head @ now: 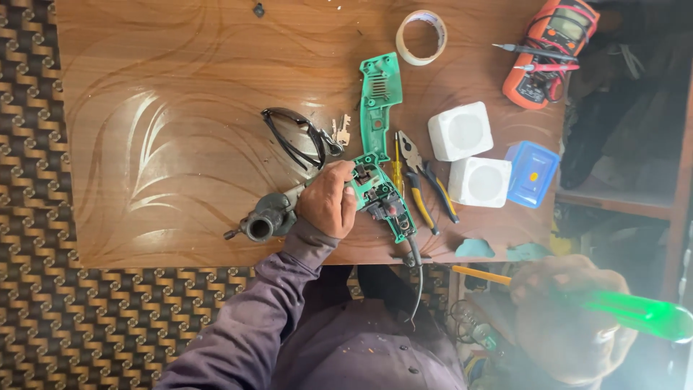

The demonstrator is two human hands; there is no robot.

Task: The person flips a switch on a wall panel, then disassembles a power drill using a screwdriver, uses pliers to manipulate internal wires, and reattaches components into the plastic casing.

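My left hand point(328, 201) grips an opened power tool point(375, 196) lying on the wooden table point(180, 130); its green half-shell shows the inner parts, and its grey metal head point(266, 220) points left. The removed green cover point(378, 101) lies just above it. My right hand point(567, 318), blurred and close to the camera at the lower right, holds a screwdriver with a clear green handle point(639, 312) and a yellow shaft point(480, 274).
Black glasses point(296, 137) and keys point(341, 131) lie near the cover. Pliers point(426, 177) and a small yellow screwdriver point(397, 170) sit right of the tool. Two white boxes point(462, 130), a blue box point(533, 173), a tape roll point(421, 37) and an orange multimeter point(550, 50) fill the right side.
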